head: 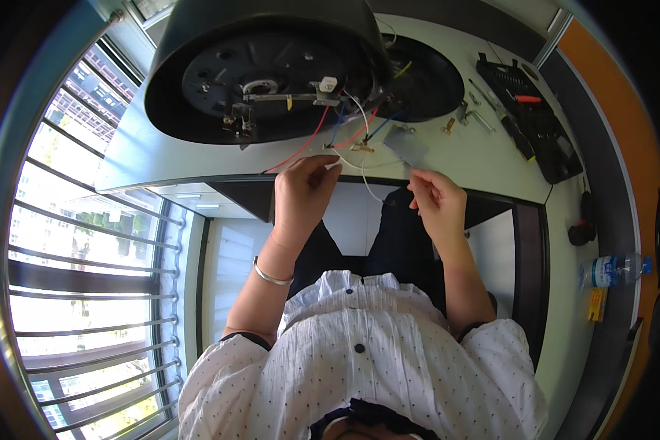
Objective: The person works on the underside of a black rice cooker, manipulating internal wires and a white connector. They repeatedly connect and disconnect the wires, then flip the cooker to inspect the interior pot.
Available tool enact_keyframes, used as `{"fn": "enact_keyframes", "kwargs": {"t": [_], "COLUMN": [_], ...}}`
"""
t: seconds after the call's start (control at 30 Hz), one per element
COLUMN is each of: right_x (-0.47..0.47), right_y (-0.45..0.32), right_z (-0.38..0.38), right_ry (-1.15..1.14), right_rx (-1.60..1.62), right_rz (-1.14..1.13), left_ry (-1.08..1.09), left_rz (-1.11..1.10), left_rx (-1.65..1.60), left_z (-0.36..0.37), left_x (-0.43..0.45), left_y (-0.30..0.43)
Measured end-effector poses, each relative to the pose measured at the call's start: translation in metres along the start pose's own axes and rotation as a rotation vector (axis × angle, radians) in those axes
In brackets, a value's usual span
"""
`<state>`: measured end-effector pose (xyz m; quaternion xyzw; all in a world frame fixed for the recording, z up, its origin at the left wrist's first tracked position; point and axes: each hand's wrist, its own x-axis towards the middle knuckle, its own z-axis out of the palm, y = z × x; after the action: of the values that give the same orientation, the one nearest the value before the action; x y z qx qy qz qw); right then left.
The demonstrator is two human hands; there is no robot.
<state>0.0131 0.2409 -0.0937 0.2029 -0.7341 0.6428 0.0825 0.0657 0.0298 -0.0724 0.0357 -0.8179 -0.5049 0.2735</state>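
My left hand (308, 184) has its thumb and forefinger drawn together at a thin white wire (355, 166), just over the table's front edge. Close to the wire's right-hand stretch is my right hand (439, 199), fingers curled; whether they grip anything is too small to see. Above both hands an open dark appliance housing (269, 129) lies tilted, its inside facing me. A metal bracket with a white block (328, 84) is fixed inside. Red wire (302, 149) and blue wire (338, 124) hang out of it. A brass-coloured terminal piece (363, 147) rests below the wires.
Behind the housing lies a black oval cover (429, 77). A translucent flat piece (404, 144) lies near my right hand. Rightward are a screwdriver (517, 137), a black tool case (550, 137) and a water bottle (610, 270). A barred window (93, 258) is at left.
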Motion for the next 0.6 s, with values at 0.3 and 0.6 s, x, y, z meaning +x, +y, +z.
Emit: {"fn": "enact_keyframes", "kwargs": {"t": [0.3,0.6], "right_x": [-0.004,0.008], "right_y": [0.011,0.0], "right_z": [0.002,0.004], "right_ry": [-0.003,0.084], "right_rx": [0.052,-0.127], "right_rz": [-0.01,-0.253], "left_ry": [0.065,0.086], "left_rz": [0.017,-0.045], "left_rx": [0.01,-0.039], "left_z": [0.015,0.021], "left_x": [-0.003,-0.005], "left_y": [-0.003,-0.008]}}
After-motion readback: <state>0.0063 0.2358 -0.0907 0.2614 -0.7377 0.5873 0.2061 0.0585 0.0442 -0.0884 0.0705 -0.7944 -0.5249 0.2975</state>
